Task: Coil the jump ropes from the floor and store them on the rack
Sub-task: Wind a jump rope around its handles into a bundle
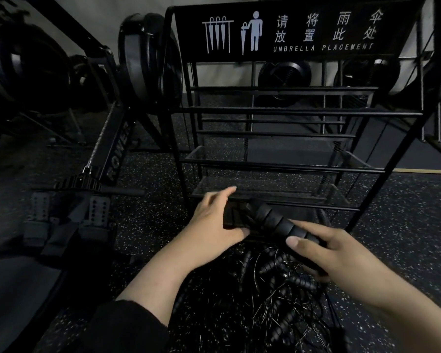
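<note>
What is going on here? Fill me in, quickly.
A person is working at a black umbrella rack in a gym. Both hands hold a jump rope's ribbed black handles in front of the rack's bottom shelf: the right hand grips one end, the left hand holds the other. A tangled pile of jump ropes lies on the floor below.

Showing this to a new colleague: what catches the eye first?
The white-lettered umbrella sign atop the black rack, upper centre. Below it, the left hand and right hand hold ribbed jump rope handles, above a tangled rope pile on the floor.
</note>
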